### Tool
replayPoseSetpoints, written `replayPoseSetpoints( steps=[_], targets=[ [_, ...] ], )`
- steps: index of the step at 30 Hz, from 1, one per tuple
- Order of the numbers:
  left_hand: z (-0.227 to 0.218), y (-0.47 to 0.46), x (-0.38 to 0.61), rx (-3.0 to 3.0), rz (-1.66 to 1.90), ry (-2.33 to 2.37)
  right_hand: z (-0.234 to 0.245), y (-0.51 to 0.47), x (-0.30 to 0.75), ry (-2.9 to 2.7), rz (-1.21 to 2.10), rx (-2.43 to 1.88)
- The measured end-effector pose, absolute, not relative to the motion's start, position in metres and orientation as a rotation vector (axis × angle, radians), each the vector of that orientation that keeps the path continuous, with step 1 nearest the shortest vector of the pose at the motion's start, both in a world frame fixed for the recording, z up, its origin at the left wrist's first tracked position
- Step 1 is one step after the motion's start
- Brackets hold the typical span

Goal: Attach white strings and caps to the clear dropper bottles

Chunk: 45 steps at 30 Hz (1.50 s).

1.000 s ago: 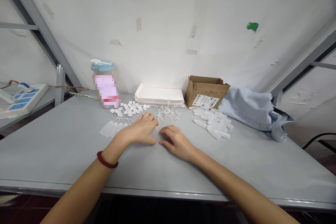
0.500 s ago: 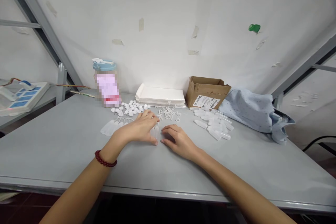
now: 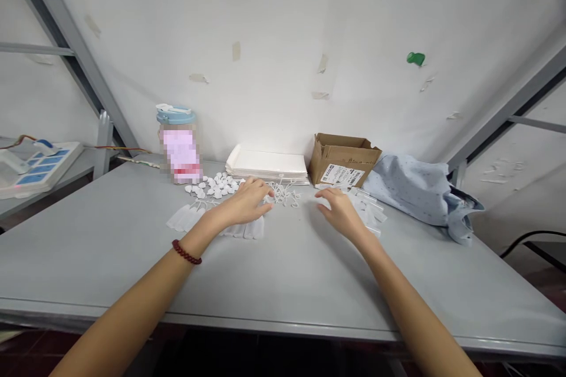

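My left hand (image 3: 247,201) hangs at the centre of the frame, thumb parted from bent fingers, tips just beside a tangle of white cords (image 3: 285,193); I cannot tell whether any touch. My right hand (image 3: 340,211), right of centre, is held over the left side of a loose pile of translucent pieces (image 3: 370,206), fingers curled, a gap showing between them and the thumb, nothing visible in it.

Left of centre on the grey worktop (image 3: 274,288), a row of corded pieces (image 3: 182,219) lies side by side; a second row (image 3: 252,230) shows, partly hidden, below my left hand. I judge these rows most at risk: a low wrist could drag either askew. The cords cross one another, so lifting one could well bring others along.

At right, the pile overlaps and looks slick; a hurried pick might take two or shove some against the cardboard box (image 3: 340,158). Small white nuggets (image 3: 217,185) sit loose just beyond my left hand, where its knuckles could scatter them toward the stack of white packets (image 3: 267,164) behind.
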<state>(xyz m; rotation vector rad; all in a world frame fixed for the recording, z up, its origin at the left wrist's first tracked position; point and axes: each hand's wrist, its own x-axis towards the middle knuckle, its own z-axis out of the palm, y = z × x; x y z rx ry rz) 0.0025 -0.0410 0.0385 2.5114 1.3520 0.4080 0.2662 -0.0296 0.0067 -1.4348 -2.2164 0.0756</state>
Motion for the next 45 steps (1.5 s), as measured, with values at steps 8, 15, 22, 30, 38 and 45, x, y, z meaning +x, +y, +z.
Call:
replayPoseSetpoints(
  steps=[8,15,22,30,38,45],
  targets=[
    [0.034,-0.009,0.060,2.784,0.308,1.256,0.024,-0.030,0.297,-2.101,0.236,-1.749],
    [0.027,0.000,0.079,2.791,0.378,1.223,0.022,-0.032,0.294,-2.260,0.177,-1.835],
    [0.053,0.010,0.062,2.390,0.867,1.211,0.013,-0.030,0.290,-2.290,0.176,-1.820],
    [0.051,-0.001,0.043,2.107,1.085,1.259,0.014,-0.034,0.280,-2.219,0.227,-1.672],
    [0.032,-0.043,0.038,2.311,1.161,1.153,0.009,-0.054,0.235,-1.790,0.801,-1.102],
    [0.027,-0.052,0.042,2.398,1.233,1.051,0.004,-0.062,0.222,-1.677,0.873,-1.036]
  ],
)
